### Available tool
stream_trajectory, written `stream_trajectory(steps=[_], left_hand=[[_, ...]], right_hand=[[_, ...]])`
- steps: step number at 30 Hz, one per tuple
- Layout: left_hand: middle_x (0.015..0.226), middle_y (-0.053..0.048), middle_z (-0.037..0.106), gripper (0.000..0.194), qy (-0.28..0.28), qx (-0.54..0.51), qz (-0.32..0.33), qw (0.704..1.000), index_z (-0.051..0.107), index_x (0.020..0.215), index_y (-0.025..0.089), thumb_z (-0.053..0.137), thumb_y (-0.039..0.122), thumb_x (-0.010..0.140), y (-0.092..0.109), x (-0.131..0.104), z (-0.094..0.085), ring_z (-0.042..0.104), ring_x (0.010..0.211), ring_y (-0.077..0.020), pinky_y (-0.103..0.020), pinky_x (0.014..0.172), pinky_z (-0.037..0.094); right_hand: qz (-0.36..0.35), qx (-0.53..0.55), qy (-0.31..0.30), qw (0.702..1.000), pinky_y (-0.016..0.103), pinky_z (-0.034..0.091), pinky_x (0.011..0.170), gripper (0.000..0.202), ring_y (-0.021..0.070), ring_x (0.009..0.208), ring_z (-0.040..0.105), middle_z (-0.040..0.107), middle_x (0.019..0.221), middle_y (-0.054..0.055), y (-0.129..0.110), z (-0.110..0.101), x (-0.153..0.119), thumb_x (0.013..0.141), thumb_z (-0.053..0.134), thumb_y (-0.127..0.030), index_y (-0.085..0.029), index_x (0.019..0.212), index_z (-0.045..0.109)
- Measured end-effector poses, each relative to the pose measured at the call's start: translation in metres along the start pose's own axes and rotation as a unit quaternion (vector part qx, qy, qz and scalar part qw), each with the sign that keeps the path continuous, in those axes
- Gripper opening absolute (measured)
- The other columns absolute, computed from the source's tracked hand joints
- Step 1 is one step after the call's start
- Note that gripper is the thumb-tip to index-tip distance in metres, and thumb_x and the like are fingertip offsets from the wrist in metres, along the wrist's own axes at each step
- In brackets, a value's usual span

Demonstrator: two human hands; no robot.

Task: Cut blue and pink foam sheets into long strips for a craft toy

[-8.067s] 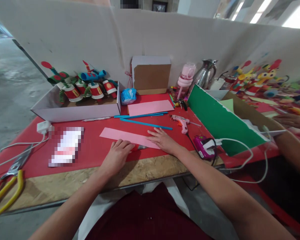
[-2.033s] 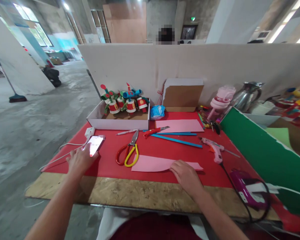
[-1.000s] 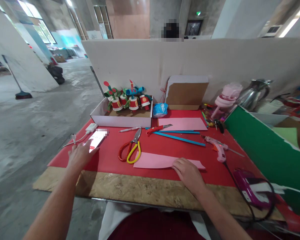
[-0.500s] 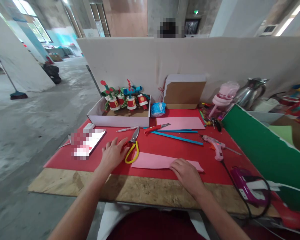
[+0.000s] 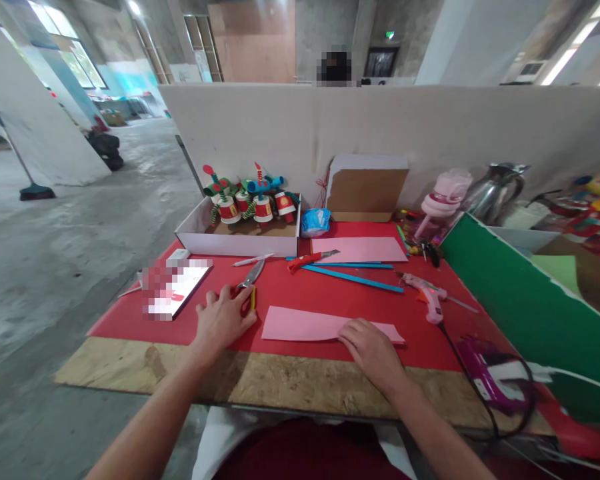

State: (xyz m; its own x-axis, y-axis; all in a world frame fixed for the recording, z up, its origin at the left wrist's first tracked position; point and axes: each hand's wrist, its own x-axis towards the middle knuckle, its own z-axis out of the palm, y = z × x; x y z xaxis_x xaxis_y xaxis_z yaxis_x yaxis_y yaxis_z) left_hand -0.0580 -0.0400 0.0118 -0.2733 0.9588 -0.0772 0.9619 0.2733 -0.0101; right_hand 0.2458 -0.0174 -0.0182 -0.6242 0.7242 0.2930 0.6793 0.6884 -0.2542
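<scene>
My left hand (image 5: 223,319) lies over the handles of the scissors (image 5: 251,275), fingers spread; the blades point up and away, and part of a yellow handle shows beside the fingertips. To the right, a folded strip of pink paper (image 5: 300,325) lies near the front of the red table cover (image 5: 285,287). My right hand (image 5: 367,340) rests on its right part, fingers together and pressing the near edge. Beyond the strip are a red utility knife (image 5: 310,259), blue strips (image 5: 355,277) and another pink sheet (image 5: 360,249).
Paper-cup figures stand in a white box (image 5: 240,242) at the back left. A phone (image 5: 193,287) lies left. On the right are a pink glue gun (image 5: 433,300), its cord, a purple device (image 5: 493,377) and a green panel (image 5: 510,287). A person's head shows beyond the partition (image 5: 260,127).
The scissors have shifted left and toward me under my left hand, away from the pink strip. My right hand has stayed on the strip.
</scene>
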Motion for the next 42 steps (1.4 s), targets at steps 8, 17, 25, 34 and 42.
stream_trajectory(steps=[8,17,25,34,42], left_hand=[[0.141,-0.019,0.05,0.047,0.119,-0.014,0.016,0.993,0.055,0.136,0.024,0.045,0.043,0.094,0.01,-0.02,0.003,0.042,0.127,-0.0453,-0.064,0.092,0.041],[0.114,-0.005,0.069,0.021,0.016,-0.176,0.32,0.931,0.067,0.11,0.023,0.054,0.028,0.093,0.068,-0.033,0.021,0.058,0.106,-0.0225,-0.037,0.09,0.048],[0.097,-0.006,0.071,0.029,0.04,-0.16,0.311,0.936,0.068,0.089,0.02,0.041,0.023,0.098,0.058,-0.023,0.025,0.06,0.092,-0.0212,-0.033,0.081,0.046],[0.107,-0.009,0.068,0.017,0.017,-0.141,0.3,0.943,0.065,0.1,0.019,0.063,0.028,0.086,0.067,-0.02,0.02,0.059,0.101,-0.0258,-0.035,0.083,0.048],[0.094,-0.007,0.072,0.024,0.035,-0.162,0.33,0.93,0.067,0.085,0.021,0.043,0.02,0.093,0.066,-0.016,0.026,0.062,0.091,-0.0222,-0.032,0.079,0.049]], right_hand=[[-0.005,0.001,0.008,1.0,0.031,0.048,0.071,0.023,0.0195,0.077,0.062,0.07,0.082,0.004,-0.005,0.002,0.002,0.094,0.051,-0.01,-0.02,0.08,0.067],[0.007,0.049,0.02,0.999,0.031,0.05,0.074,0.02,0.0194,0.081,0.063,0.072,0.086,0.004,-0.008,0.007,0.006,0.094,0.053,-0.012,-0.02,0.087,0.07],[0.05,0.018,0.074,0.996,0.041,0.052,0.092,0.027,0.0242,0.106,0.062,0.069,0.115,0.01,0.003,0.003,-0.006,0.095,0.053,-0.02,-0.021,0.119,0.065],[0.105,0.018,0.189,0.976,0.047,0.05,0.096,0.043,0.028,0.111,0.06,0.067,0.119,0.011,0.029,-0.019,-0.019,0.094,0.056,-0.044,-0.024,0.133,0.056],[0.158,0.053,0.268,0.949,0.045,0.049,0.099,0.032,0.0254,0.113,0.061,0.067,0.118,0.012,0.037,-0.024,-0.029,0.098,0.048,-0.036,-0.022,0.124,0.061]])
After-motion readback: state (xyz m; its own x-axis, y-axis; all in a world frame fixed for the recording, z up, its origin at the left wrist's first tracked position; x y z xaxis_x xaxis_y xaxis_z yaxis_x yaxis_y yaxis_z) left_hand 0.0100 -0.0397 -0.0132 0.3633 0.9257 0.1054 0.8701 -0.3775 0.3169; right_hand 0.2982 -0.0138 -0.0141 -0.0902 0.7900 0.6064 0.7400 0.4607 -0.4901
